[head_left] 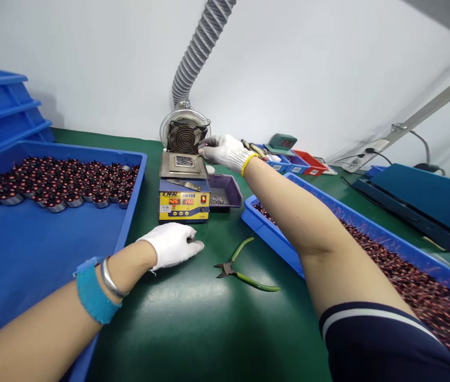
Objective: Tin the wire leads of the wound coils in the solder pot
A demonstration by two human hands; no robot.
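My left hand [175,246], in a white glove, rests on the green table in front of the solder pot, fingers apart and nothing in them. My right hand [225,151], gloved with a yellow cuff, is raised beside the top of the solder pot [184,185]. Its fingers are pinched together; a small reddish spot shows at the tips, but I cannot make out what they hold. Molten solder [184,161] shows in the pot's square opening, and lit red digits glow on the front. Green-handled cutting pliers [228,268] lie with handles spread, right of my left hand.
A blue tray [133,196] at left holds many round dark parts; blue trays [6,114] are stacked behind it. Another blue tray [272,246] at right holds reddish parts. A purple bin [235,193] sits beside the pot. A fan [187,138] and grey hose [201,48] stand behind.
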